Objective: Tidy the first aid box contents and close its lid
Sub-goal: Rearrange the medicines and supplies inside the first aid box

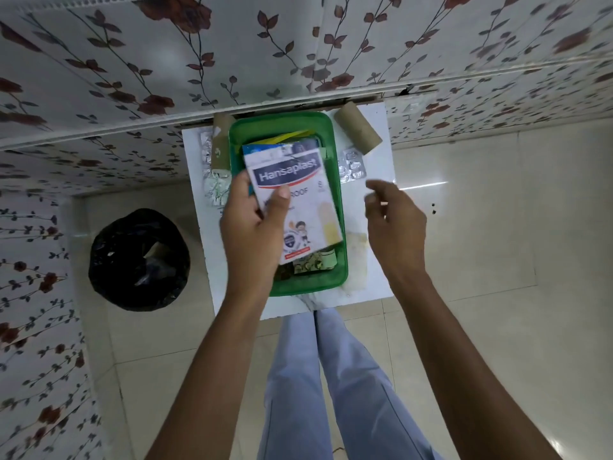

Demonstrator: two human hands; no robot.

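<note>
A green plastic first aid box [335,134] lies open on a small white table [374,280]. My left hand [255,227] grips a white and blue Hansaplast plaster pack [298,194] and holds it above the box, with other packets stacked behind it. Under the pack, yellow strips [285,138] and small crumpled wrappers [315,263] lie in the box. My right hand [394,224] hovers to the right of the box with its fingers apart and nothing in it. No lid is visible.
Cardboard tubes lie at the table's back, one on the right [358,131] and one on the left [221,144]. Silver blister packs sit right [352,167] and left [214,184] of the box. A bin lined with a black bag [139,260] stands on the floor at the left.
</note>
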